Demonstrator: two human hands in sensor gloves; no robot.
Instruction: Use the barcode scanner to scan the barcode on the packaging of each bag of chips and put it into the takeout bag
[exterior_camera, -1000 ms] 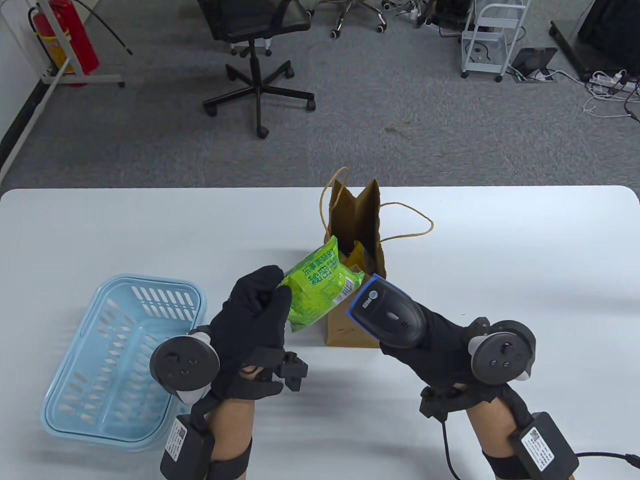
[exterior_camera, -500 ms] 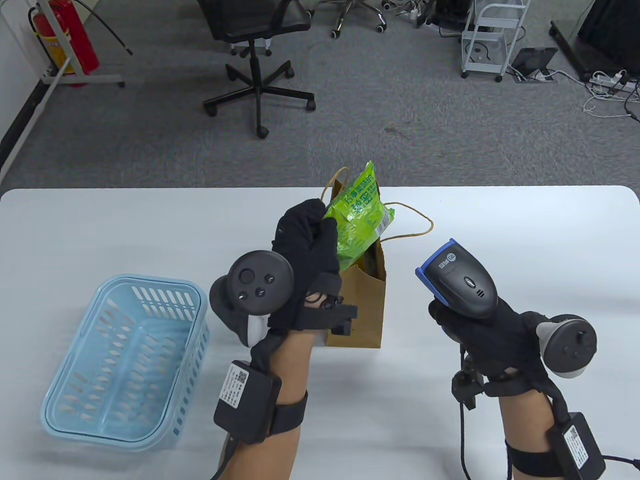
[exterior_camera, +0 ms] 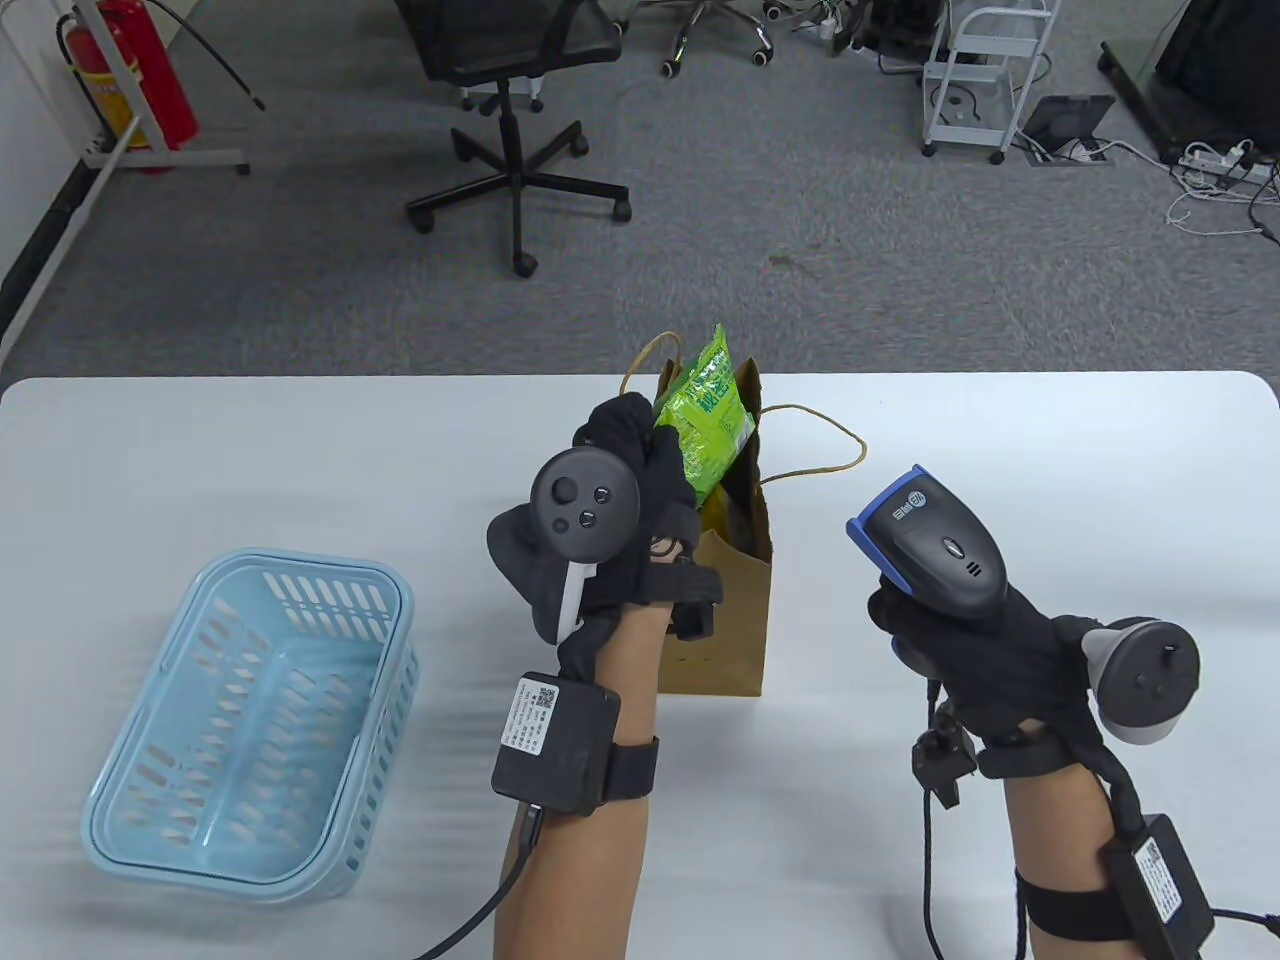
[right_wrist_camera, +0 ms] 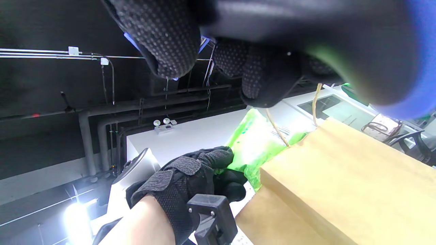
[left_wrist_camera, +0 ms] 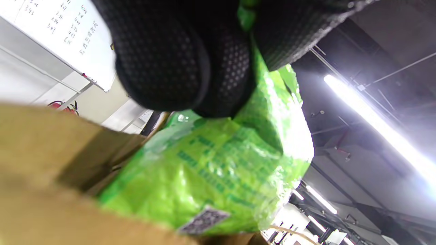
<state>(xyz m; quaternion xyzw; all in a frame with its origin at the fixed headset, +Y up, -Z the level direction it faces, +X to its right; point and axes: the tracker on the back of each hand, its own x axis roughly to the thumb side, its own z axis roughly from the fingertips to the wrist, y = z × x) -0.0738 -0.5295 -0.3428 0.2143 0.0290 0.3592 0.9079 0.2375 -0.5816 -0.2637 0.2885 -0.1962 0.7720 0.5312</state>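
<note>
My left hand (exterior_camera: 640,450) pinches one end of a green chip bag (exterior_camera: 708,410) and holds it upright in the mouth of the brown paper takeout bag (exterior_camera: 722,620), its lower part inside. Up close in the left wrist view, the green chip bag (left_wrist_camera: 218,170) shows its printed code near the takeout bag's rim (left_wrist_camera: 44,143). From the right wrist view I see the left hand (right_wrist_camera: 201,173) beside the takeout bag (right_wrist_camera: 340,183) with the green chip bag (right_wrist_camera: 255,143). My right hand (exterior_camera: 970,650) grips the dark barcode scanner (exterior_camera: 930,540) to the right of the takeout bag, its blue nose pointing up-left.
An empty light blue plastic basket (exterior_camera: 150,800) sits at the table's front left. The takeout bag's rope handles (exterior_camera: 830,450) loop out to its right. A cable runs from the scanner toward the near edge. An office chair (exterior_camera: 510,70) stands on the floor beyond the table.
My left hand carried the chip bag from in front of the scanner up and over the takeout bag, then lowered it partly in. My right hand drew the scanner away to the right.
</note>
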